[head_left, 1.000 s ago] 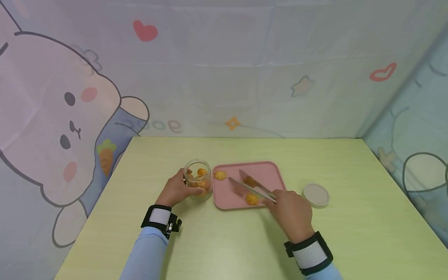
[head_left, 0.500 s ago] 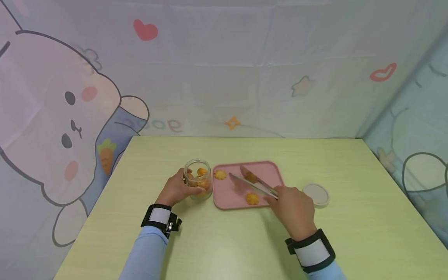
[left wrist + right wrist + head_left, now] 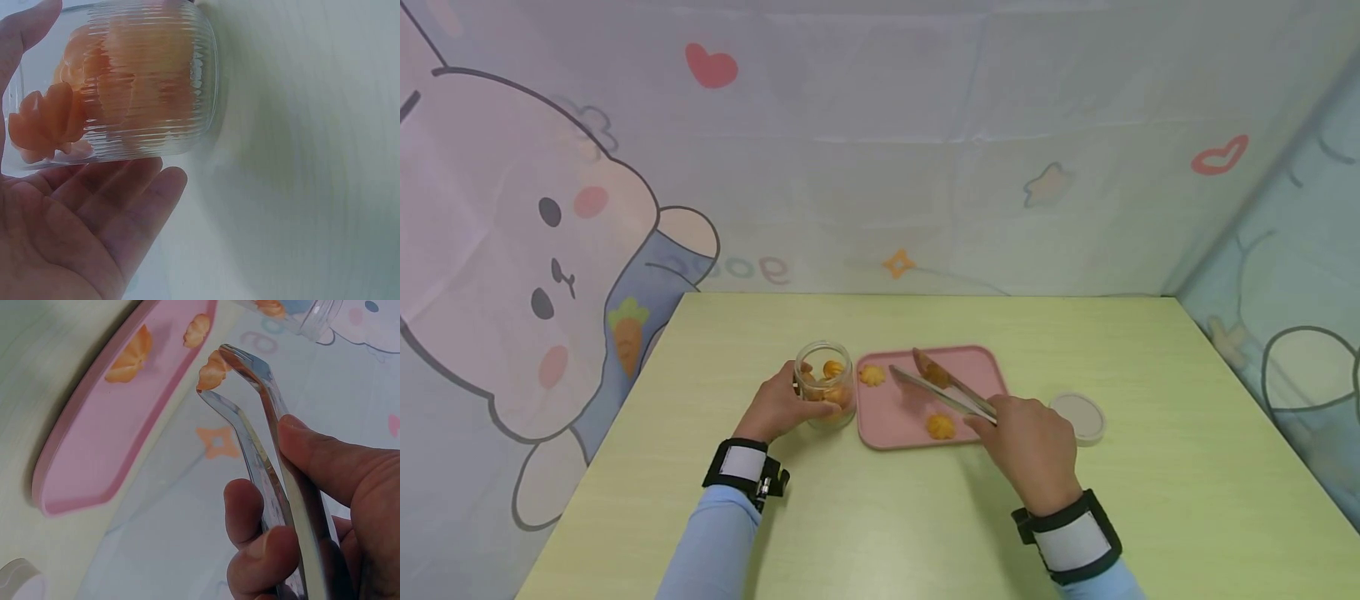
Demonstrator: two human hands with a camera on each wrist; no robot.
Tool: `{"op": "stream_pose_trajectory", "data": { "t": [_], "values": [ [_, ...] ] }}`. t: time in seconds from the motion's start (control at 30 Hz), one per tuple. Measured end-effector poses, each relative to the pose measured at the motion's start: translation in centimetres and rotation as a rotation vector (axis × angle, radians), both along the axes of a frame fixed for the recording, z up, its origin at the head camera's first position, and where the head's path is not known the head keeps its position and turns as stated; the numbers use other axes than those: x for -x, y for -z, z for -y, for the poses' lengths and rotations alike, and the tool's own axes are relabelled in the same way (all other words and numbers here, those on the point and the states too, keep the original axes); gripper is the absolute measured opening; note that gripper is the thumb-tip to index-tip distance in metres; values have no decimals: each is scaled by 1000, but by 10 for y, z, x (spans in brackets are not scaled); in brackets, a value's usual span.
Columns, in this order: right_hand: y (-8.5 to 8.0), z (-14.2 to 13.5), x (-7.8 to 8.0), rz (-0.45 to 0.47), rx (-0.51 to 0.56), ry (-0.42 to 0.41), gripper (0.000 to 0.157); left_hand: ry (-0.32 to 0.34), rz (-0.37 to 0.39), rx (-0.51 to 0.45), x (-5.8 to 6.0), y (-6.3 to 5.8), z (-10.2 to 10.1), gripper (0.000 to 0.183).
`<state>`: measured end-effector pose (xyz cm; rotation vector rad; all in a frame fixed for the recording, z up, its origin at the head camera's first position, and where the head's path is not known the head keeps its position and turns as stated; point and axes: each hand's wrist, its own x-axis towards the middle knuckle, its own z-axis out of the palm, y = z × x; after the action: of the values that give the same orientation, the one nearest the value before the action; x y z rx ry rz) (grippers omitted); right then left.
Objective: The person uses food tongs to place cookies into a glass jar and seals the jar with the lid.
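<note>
My left hand [image 3: 786, 404] grips a clear glass jar [image 3: 848, 371], thumb on the near side. Several orange-yellow cookies [image 3: 53, 119] fill much of the jar; ribbed glass blurs part of them in the left wrist view. My right hand [image 3: 1030, 450] holds metal tongs [image 3: 306, 512] above the pink tray [image 3: 898, 437]. Between the tongs' tips a fluted cookie [image 3: 212, 370] appears to touch both of them in the right wrist view. On the tray lie two more cookies, one by the left edge [image 3: 872, 375] and one nearer the front [image 3: 941, 427].
A round white lid [image 3: 1077, 419] lies right of the tray, close to my right hand. The jar stands just left of the tray on the pale table [image 3: 880, 517]. Behind the table hangs a printed curtain [image 3: 925, 167].
My right hand has shifted slightly right with the tongs, and the cookie between them shows more clearly. My left hand and the jar stay where they were.
</note>
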<state>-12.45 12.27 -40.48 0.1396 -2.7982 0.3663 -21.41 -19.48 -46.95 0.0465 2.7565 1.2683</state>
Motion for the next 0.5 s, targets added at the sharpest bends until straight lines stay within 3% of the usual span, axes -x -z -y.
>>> {"op": "stream_pose_trajectory", "data": {
  "t": [0.5],
  "values": [
    [-9,1,-2,-68,5,-31,31,3,3,-4,-2,-2,-1,89]
  ]
}}
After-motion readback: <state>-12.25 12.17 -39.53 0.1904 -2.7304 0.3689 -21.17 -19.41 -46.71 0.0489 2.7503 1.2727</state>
